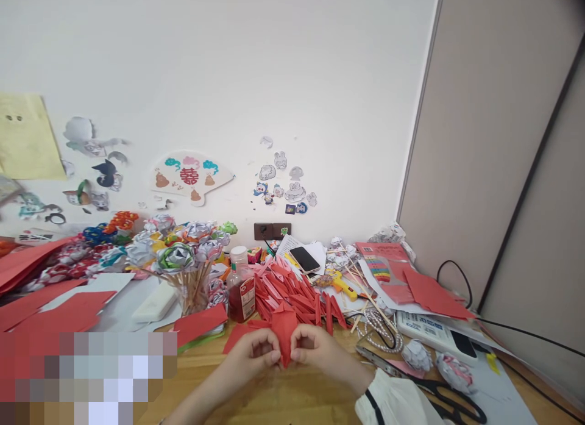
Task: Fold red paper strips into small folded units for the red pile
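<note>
Between my two hands, close above the wooden table, is a piece of folded red paper [284, 327] that narrows to a point at the bottom. My left hand [258, 350] pinches its left edge, with thumb and fingers pressed together. On the opposite edge my right hand [309, 347] grips the same paper in a like pinch. Right behind the hands lies a heap of folded red paper strips [287, 288]. A flat red sheet [240, 335] rests on the table by my left hand.
Paper flowers [176, 257] on sticks stand in a jar at left, beside a glass bottle [241, 291]. A phone [304, 260] and yellow glue gun [343, 285] lie behind the heap. Scissors [450, 397], a utility knife [377, 359] and a bead string [378, 328] are at right.
</note>
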Motion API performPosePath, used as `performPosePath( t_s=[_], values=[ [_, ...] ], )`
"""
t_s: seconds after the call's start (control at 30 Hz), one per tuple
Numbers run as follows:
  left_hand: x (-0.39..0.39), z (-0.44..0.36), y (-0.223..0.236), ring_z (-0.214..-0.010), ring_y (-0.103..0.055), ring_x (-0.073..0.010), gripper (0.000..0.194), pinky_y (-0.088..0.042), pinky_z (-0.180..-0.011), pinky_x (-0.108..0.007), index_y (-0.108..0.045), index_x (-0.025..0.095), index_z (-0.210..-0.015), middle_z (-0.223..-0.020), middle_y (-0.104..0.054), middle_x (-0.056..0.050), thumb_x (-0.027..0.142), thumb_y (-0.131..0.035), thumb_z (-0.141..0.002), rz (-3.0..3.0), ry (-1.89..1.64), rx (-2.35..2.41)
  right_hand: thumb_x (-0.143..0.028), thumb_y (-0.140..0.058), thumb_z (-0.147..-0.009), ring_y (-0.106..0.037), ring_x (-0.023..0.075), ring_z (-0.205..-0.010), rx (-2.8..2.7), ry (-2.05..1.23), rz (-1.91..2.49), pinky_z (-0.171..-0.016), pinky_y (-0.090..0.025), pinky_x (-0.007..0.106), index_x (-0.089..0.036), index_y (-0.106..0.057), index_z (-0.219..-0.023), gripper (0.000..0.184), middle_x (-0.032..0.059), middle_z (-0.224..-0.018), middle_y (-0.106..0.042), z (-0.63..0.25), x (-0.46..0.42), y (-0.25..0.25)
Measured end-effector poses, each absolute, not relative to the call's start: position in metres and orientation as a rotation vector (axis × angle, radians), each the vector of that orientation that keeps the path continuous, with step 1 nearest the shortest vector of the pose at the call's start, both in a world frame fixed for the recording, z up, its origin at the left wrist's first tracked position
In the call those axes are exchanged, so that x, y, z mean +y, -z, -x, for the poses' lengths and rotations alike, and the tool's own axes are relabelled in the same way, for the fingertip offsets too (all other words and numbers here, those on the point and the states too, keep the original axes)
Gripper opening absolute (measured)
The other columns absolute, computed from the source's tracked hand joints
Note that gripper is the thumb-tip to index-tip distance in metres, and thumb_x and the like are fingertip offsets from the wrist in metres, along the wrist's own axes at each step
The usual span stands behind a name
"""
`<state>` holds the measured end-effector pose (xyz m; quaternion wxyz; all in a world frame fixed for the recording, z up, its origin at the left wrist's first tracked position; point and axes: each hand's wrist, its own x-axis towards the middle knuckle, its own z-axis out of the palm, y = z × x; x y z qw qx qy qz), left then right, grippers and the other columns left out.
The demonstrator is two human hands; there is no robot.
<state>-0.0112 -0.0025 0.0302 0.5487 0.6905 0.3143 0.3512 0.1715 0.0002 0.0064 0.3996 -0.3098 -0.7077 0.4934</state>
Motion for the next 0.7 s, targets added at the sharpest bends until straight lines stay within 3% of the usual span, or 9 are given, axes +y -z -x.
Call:
performPosePath(
  t_s=[0.17, 0.37, 0.7],
  values=[
    [-0.004, 0.015, -0.033, -0.058, -0.054, -0.0114, 0.018, -0.038, -0.055, -0.021, -0.052, 0.014, -0.064, -0.061, -0.057, 0.002, 0.03, -0.061, -0.065, -1.582, -0.793, 0.744, -0.036, -0.063, -0.063, -0.046, 0.0112, -0.069, -1.896, -1.251, 0.71, -0.066, -0.036, 0.022, -0.015, -0.057, -0.068, 0.023, -0.0004, -0.074, -0.05, -0.177, -0.003, -0.015],
    [-0.009, 0.012, -0.036, -0.061, -0.057, -0.0139, 0.02, -0.041, -0.059, -0.023, -0.053, 0.015, -0.063, -0.063, -0.063, -0.001, 0.033, -0.062, -0.064, -1.604, -0.669, 0.774, -0.035, -0.063, -0.062, -0.046, 0.0105, -0.064, -1.885, -1.208, 0.749, -0.06, -0.036, 0.021, -0.014, -0.058, -0.067, 0.021, -0.0013, -0.068, -0.049, -0.178, 0.0, -0.013],
    [-0.003, 0.0, -0.023, -0.049, -0.054, -0.0125, 0.028, -0.041, -0.05, -0.024, -0.048, 0.015, -0.06, -0.05, -0.058, 0.002, 0.04, -0.061, -0.061, -1.519, -0.864, 0.852, -0.033, -0.065, -0.06, -0.048, 0.0101, -0.056, -1.701, -1.167, 0.923, -0.053, -0.037, 0.021, -0.014, -0.057, -0.067, 0.022, -0.0025, -0.06, -0.051, -0.167, 0.002, -0.002]
  ],
)
